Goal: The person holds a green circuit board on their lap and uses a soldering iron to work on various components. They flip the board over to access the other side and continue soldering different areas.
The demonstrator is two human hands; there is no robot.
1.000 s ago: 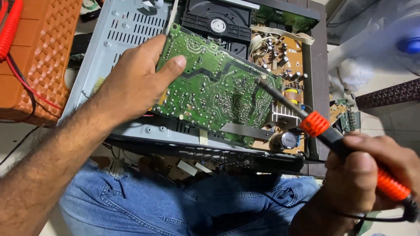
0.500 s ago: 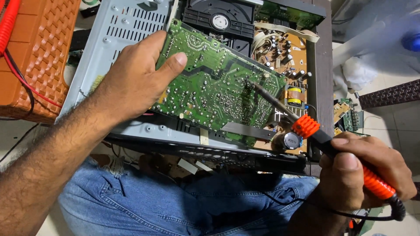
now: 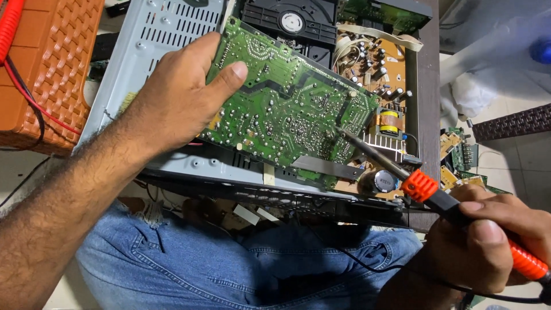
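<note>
In the head view, the left hand (image 3: 172,97) gripped the green printed circuit board (image 3: 287,115) by its left edge, thumb pressed flat on the solder side and the other fingers curled out of sight behind it. The board was tilted up, solder side towards the camera, above the open grey metal chassis (image 3: 166,34) of a disc player that rested across the person's lap in blue jeans (image 3: 229,264). The right hand (image 3: 488,241) was closed around the orange-and-black handle of a soldering iron (image 3: 425,189), thumb on top. The iron's dark metal shaft ran up and to the left, and its tip touched the board near the right edge. Behind the board lay the black disc drive (image 3: 293,23) and a brown circuit board (image 3: 379,63) crowded with capacitors and a yellow-wound transformer. An orange woven plastic stool (image 3: 51,69) stood at the upper left, with red and black wires draped over it. Loose small green boards (image 3: 465,155) lay on the floor to the right.
</note>
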